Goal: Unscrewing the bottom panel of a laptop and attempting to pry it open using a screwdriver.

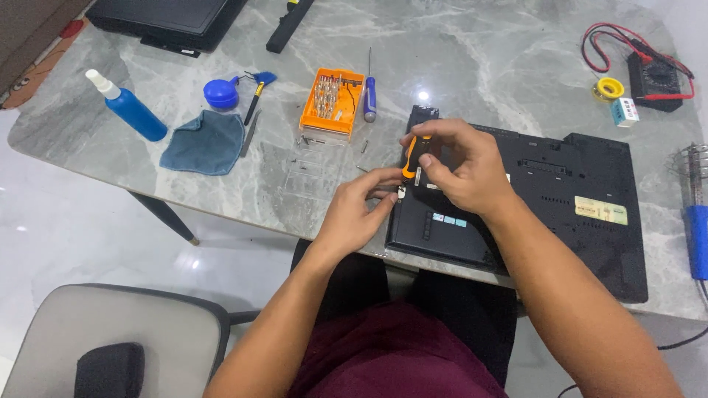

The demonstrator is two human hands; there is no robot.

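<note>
Head view looks down on a grey marbled table point(516, 51) whose near edge runs diagonally from the upper left toward the lower right, just in front of the person's lap. A black laptop point(560, 214) lies upside down on it, its near corner slightly overhanging that edge. Bare tabletop lies beyond the laptop and between it and the things on the left; a grey chair point(110, 339) stands on the floor to the lower left, well apart from the hands.

The right hand point(461, 166) reaches in from the lower right, forearm crossing the laptop's base, wrist bent so the fingers curl downward. It is clamped around the orange handle of a small screwdriver point(408, 163), held nearly upright over the laptop's left edge. The left hand point(354, 214) comes up from below, thumb and forefinger pinched together on a small pale part point(402, 194) right at the screwdriver's tip; what that part is cannot be told.

The laptop's base is matt black with vents, a pale label near its right side and small blue stickers near the front.

Left of the hands sit an orange bit case point(332, 101), a blue-handled screwdriver point(369, 96), a blue cloth point(205, 142), a blue spray bottle point(131, 107) and a blue dust blower point(220, 93). A multimeter point(655, 79) with red leads lies at the far right.
</note>
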